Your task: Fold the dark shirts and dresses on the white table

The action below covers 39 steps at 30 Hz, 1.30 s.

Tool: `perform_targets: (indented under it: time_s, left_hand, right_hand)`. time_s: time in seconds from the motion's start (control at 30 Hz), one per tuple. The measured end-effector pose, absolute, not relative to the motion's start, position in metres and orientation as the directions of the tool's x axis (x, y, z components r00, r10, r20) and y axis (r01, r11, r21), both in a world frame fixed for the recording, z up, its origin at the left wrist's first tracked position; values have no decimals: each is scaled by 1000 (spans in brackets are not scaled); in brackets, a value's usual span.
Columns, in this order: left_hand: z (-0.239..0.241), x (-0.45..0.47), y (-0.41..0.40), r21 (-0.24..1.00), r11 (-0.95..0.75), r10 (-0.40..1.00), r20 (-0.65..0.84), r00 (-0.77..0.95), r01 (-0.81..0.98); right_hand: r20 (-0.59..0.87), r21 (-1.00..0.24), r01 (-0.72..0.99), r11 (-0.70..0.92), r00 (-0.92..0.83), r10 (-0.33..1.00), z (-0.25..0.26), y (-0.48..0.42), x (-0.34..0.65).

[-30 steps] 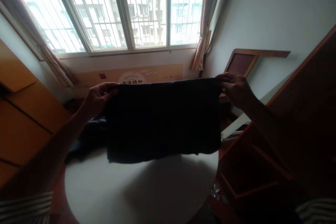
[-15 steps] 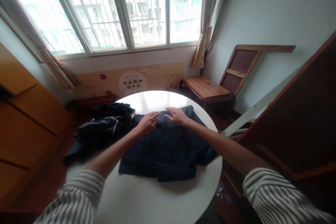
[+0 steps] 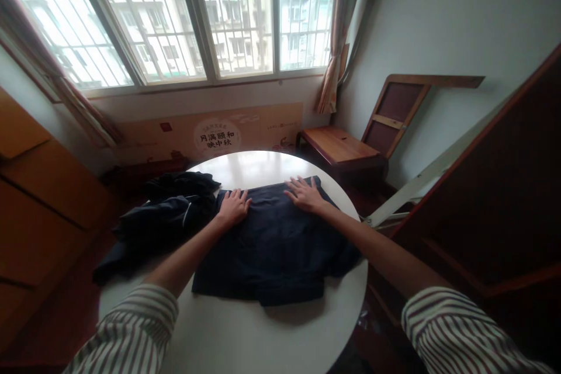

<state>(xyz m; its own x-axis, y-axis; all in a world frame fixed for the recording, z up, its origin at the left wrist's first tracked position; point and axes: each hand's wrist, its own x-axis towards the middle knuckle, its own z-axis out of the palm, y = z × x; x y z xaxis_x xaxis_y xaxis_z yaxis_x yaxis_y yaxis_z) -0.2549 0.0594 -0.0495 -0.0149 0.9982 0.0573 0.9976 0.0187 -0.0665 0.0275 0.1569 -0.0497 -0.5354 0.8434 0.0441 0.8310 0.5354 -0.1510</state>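
A dark navy garment [image 3: 276, 245], which looks like a short-sleeved shirt, lies spread over a round white table [image 3: 245, 333]. My left hand [image 3: 234, 207] rests flat on its far left part, fingers spread. On the far right part lies my right hand [image 3: 304, 194], palm down with the fingers apart. Neither hand grips the cloth. To the left, a crumpled heap of dark clothes [image 3: 153, 222] with a thin white stripe touches the garment and hangs over the table's left edge.
Behind the table stands a low wooden bench [image 3: 339, 146] on the right. A wooden frame [image 3: 397, 108] leans against the wall beside it. Orange-brown cabinets [image 3: 39, 210] are on the left, and a dark wooden panel [image 3: 495, 198] is close on the right.
My hands have moved apart across the garment, the left one to the left and the right one slightly to the right. Both now lie flatter. The view has shifted a little.
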Motion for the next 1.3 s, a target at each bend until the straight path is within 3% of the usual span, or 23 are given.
perform_targets:
  time_s: [0.07, 0.23, 0.3, 0.4, 0.5, 0.6, 0.73, 0.9, 0.97, 1.07, 1.13, 1.2, 1.3]
  left_hand:
    - [-49, -263, 62, -76, 58, 997, 55, -54, 995]
    - [-44, -291, 56, -134, 326, 945, 83, -317, 936]
    - [-38, -292, 46, -146, 318, 943, 153, -296, 937]
    - [-35, -282, 12, -134, 175, 949, 286, -131, 975]
    - [-46, -270, -38, -64, -41, 961, 270, 57, 997]
    - [-66, -270, -81, 17, -123, 981, 154, 119, 992]
    - [-84, -286, -110, 116, 22, 981, 187, -44, 993]
    - [-80, -304, -117, 380, 105, 927, 298, -229, 919]
    - [-69, -309, -111, 560, 164, 911, 230, -343, 812]
    - [-50, -314, -92, 798, 330, 869, -48, -493, 504]
    - [-39, -313, -77, 857, 397, 877, -248, -412, 330]
    - [-29, -309, -67, 878, 413, 902, -357, -243, 241]
    - [-13, -295, -59, 938, 330, 942, -321, -96, 109]
  right_hand:
    - [26, -167, 805, 569, -573, 819, -55, 149, 29]
    - [17, -199, 860, 470, -476, 879, -53, 149, 45]
    - [85, -231, 853, 469, -462, 883, -44, 145, 51]
    - [218, -264, 814, 517, -472, 854, -37, 118, 66]
    - [263, -261, 732, 629, -573, 776, -47, 71, 93]
    - [178, -234, 724, 648, -623, 761, -65, 34, 122]
    - [142, -180, 799, 574, -556, 819, -78, 20, 140]
    - [214, -273, 819, 505, -460, 862, -72, 33, 133]
    - [276, -358, 780, 513, -436, 856, -65, 38, 122]
    - [312, -530, 630, 568, -479, 821, -51, 41, 92]
    - [306, -630, 509, 586, -531, 790, -43, 41, 65]
    - [287, -726, 393, 564, -572, 768, -36, 40, 39]
    - [171, -891, 236, 388, -617, 768, -26, 39, 6]
